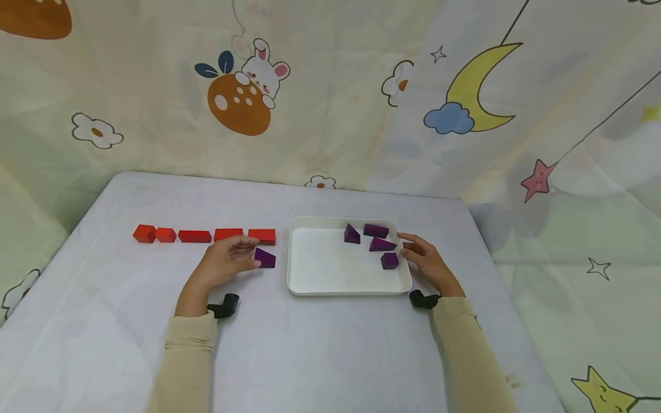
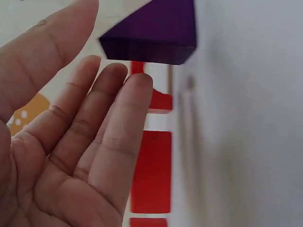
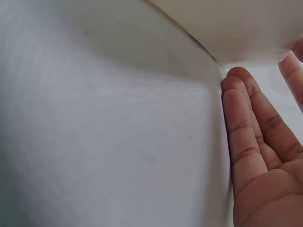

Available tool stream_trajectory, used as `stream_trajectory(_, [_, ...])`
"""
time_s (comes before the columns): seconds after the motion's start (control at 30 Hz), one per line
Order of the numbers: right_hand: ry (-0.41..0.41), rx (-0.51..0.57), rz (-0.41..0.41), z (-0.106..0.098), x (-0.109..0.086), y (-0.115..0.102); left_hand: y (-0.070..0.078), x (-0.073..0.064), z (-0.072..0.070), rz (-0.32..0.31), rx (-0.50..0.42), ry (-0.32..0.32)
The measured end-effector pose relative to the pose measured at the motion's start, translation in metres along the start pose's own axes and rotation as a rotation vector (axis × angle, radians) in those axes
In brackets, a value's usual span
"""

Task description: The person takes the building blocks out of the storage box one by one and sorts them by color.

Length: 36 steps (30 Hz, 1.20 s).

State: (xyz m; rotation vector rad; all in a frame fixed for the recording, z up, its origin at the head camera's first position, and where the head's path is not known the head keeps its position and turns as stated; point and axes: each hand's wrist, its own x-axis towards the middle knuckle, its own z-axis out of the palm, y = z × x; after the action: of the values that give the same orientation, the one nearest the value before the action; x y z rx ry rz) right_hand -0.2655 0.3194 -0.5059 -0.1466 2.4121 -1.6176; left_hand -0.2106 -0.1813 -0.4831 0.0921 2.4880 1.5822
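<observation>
My left hand (image 1: 227, 263) is beside a purple wedge-shaped block (image 1: 265, 258) left of the white tray. In the left wrist view, the thumb and fingers (image 2: 118, 142) are spread and slightly bent, with the purple block just beyond the fingertips. A row of red blocks (image 1: 194, 236) stretches behind the left hand, which partly covers one of them. At the tray's right side, my right hand (image 1: 427, 264) has its fingertips against the rim. The right wrist view shows its fingers (image 3: 244, 132) nearly straight, low along the table at the tray wall (image 3: 246, 33).
The shallow white tray (image 1: 330, 284) carries several purple blocks (image 1: 382, 245) in its right half: a triangular prism (image 1: 352, 234), long pieces and a hexagonal one (image 1: 389, 261). A white-covered table (image 1: 330, 355) lies beneath, with a patterned cloth (image 1: 335, 86) behind it.
</observation>
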Motion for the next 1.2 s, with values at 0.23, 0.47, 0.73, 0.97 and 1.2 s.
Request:
stream_trajectory(0.23, [-0.003, -0.007, -0.001, -0.002, 0.001, 0.000, 0.025, -0.006, -0.004, 0.073, 0.028, 0.075])
stream_trajectory(0.47, [-0.001, -0.005, 0.007, -0.003, 0.001, -0.001, 0.052, 0.002, 0.006, 0.123, -0.055, 0.051])
stream_trajectory(0.73, [0.000, -0.005, 0.004, -0.004, 0.001, 0.001, 0.080, 0.032, 0.029, 0.179, -0.133, -0.014])
stream_trajectory(0.97, [-0.005, 0.012, -0.001, -0.003, 0.001, 0.003, 0.092, 0.059, 0.054, 0.232, -0.158, -0.030])
stream_trajectory(1.2, [-0.005, 0.015, -0.011, -0.003, 0.001, 0.002, 0.091, 0.083, 0.077, 0.244, -0.179, -0.029])
